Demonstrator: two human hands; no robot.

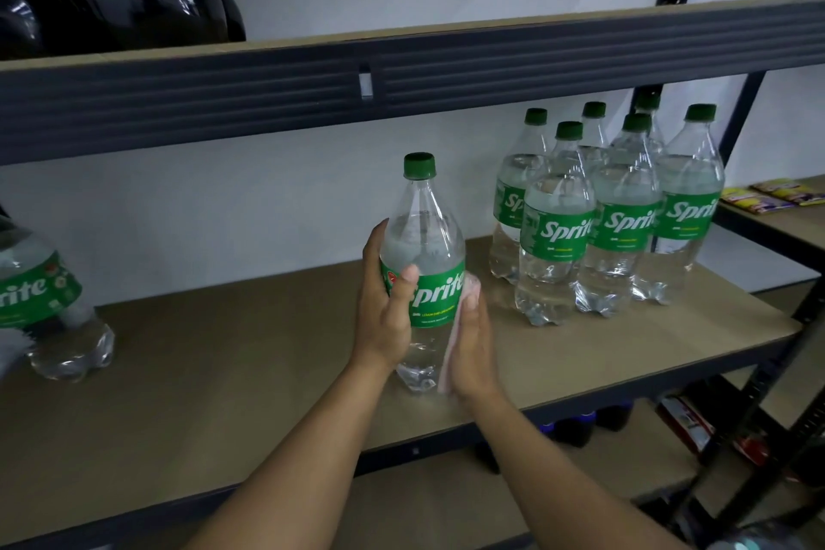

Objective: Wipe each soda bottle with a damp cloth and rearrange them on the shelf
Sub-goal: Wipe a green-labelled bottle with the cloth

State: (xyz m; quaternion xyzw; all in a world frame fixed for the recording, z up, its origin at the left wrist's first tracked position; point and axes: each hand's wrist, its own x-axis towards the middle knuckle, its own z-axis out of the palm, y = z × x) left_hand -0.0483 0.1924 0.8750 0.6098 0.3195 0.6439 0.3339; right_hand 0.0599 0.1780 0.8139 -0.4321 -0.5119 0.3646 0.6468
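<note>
Clear plastic soda bottle [424, 232], green cap and label, stands upright mid-way along the brown board shelf [223, 362]. Left hand [387, 313] grips its left side, thumb on the label. Right hand [474, 348], fingers straight, presses a pale pink cloth [447, 366] flat against its right side; its thumb appears hidden. Seven matching bottles [625, 219] cluster near, to the right.
</note>
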